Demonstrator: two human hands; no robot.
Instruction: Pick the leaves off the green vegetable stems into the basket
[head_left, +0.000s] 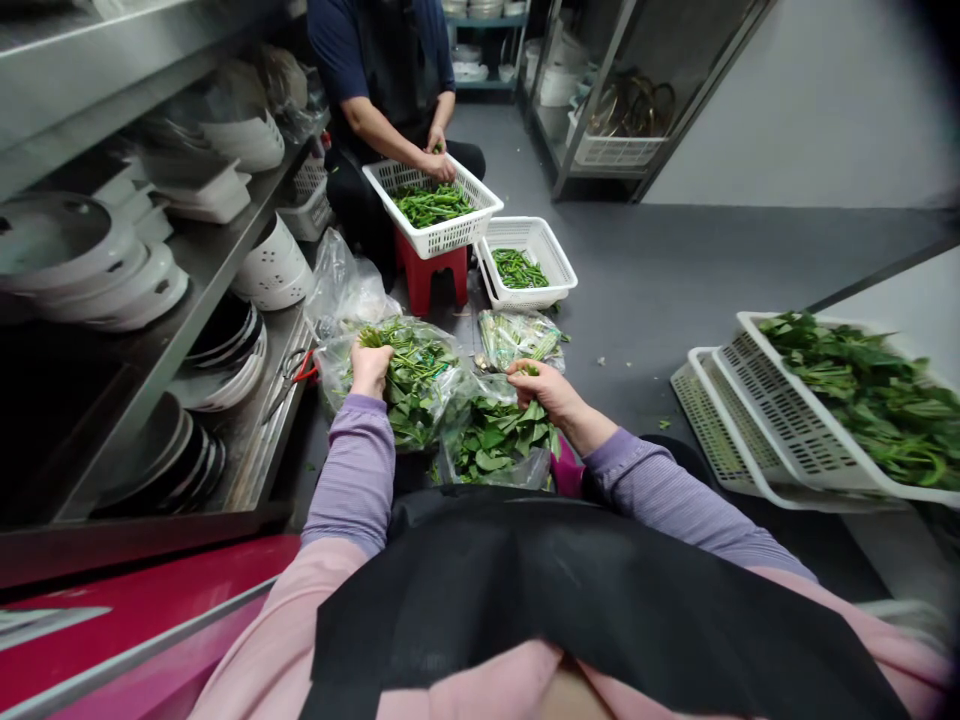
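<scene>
My left hand (370, 368) is closed, reaching into a clear plastic bag of leafy greens (409, 385) on the floor and gripping stems there. My right hand (544, 388) is closed on a bunch of greens (499, 440) over a second open bag in front of my knees. A third bag of greens (521, 335) lies just beyond my right hand. A black apron (570, 600) covers my lap.
Another person sits opposite, hands in a white basket of green stems (433, 205) on a red stool (429, 275). Beside it stands a second white basket (527, 265). Stacked white baskets of leaves (810, 410) are at right. Steel shelves with plates (150, 300) and scissors (289, 375) are at left.
</scene>
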